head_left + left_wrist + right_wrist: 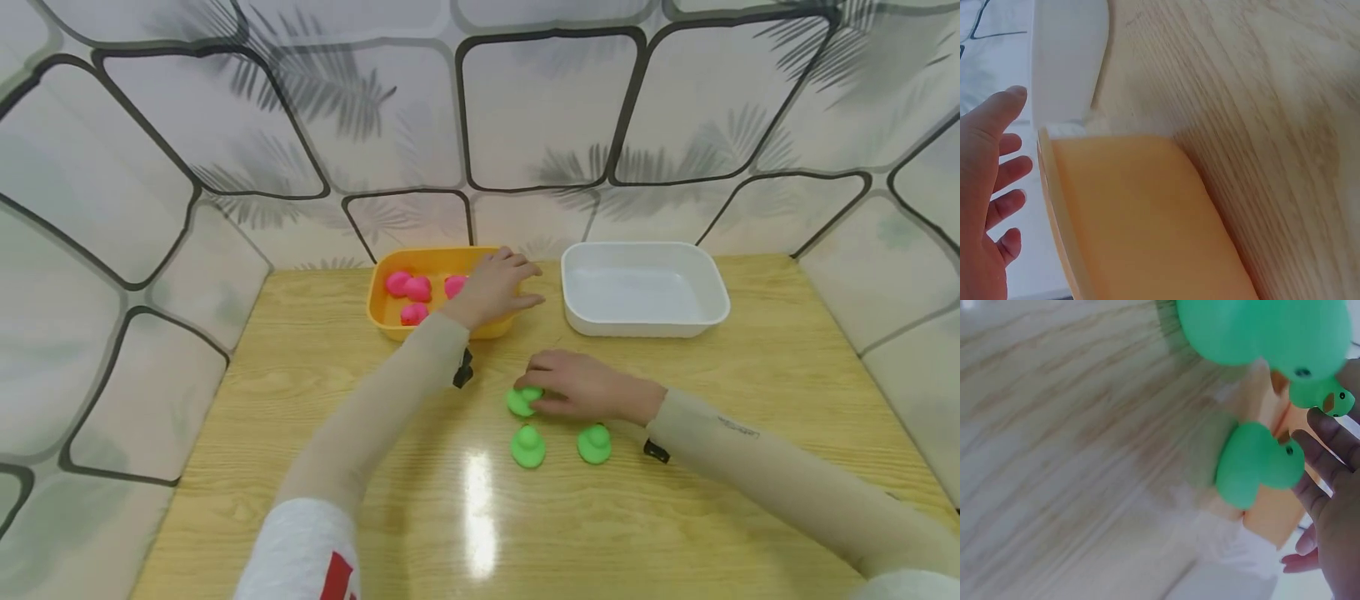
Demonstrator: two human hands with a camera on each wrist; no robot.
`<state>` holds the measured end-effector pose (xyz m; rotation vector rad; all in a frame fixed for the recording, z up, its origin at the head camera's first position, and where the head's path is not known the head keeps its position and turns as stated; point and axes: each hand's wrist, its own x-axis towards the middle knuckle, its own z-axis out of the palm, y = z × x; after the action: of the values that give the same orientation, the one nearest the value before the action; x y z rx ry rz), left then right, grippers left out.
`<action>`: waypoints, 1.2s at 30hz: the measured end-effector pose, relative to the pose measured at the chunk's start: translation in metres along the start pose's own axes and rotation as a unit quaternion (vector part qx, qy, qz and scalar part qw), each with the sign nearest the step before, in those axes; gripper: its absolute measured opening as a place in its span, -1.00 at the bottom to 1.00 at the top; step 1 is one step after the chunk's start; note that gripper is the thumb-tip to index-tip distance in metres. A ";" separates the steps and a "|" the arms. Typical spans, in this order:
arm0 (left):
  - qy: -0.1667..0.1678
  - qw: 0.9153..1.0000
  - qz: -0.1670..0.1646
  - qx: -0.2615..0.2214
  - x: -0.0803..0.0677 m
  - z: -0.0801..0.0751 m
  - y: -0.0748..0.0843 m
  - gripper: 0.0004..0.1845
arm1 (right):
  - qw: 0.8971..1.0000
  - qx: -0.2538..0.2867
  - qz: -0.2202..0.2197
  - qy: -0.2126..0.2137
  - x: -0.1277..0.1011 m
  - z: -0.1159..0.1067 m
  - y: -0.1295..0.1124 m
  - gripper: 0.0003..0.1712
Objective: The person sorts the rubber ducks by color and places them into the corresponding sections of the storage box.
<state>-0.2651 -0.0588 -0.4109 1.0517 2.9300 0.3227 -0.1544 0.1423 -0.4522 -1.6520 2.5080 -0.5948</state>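
- Nearest the camera: white sleeve (pixel 303 546) with a red patch, left arm, lower left.
- Backdrop (pixel 547 108): pale, with dark outlined cells and leaf prints.
- Wood-grain table (pixel 420 517): bears both trays and the green toy ducks.
- White tray (pixel 641 323): rear right of table.
- Orange tray (pixel 386 323): rear, left of the white one.
- Left hand (pixel 491 287): over the orange tray's right end; fingers spread, slightly bent, nothing held. Contact with rim: cannot tell.
- Right hand (pixel 581 387): at the rearmost green duck (pixel 520 403), partly covering it. Fingers reach around its top; pinched or merely touching, cannot tell.
- Two more green ducks, upright on the table: front-left duck (pixel 528 448), front-right duck (pixel 595 446).
- Pink toys (pixel 414 314): inside the orange tray, one partly behind the left hand.
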 end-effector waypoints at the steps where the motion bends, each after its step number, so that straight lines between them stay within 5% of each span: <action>1: 0.000 1.000 0.000 0.003 0.002 0.001 0.002 -0.44 | 1.000 0.000 0.002 0.006 -0.003 -0.002 0.001 -0.73; 16: -0.009 0.999 -0.020 0.041 0.027 0.013 0.022 -0.26 | 0.991 -0.059 0.006 0.118 -0.040 -0.057 0.026 -0.65; 26: -0.042 0.997 -0.039 0.052 0.028 0.021 0.033 -0.20 | 0.980 -0.077 0.148 0.107 -0.063 -0.097 0.061 -0.70; 36: -0.046 0.996 -0.036 0.064 0.028 0.021 0.035 -0.16 | 0.971 -0.113 0.187 0.094 -0.070 -0.115 0.087 -0.70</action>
<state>-0.2634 -0.0109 -0.4235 0.9427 2.9290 0.0842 -0.2325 0.2664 -0.3873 -1.1701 3.0161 -0.4545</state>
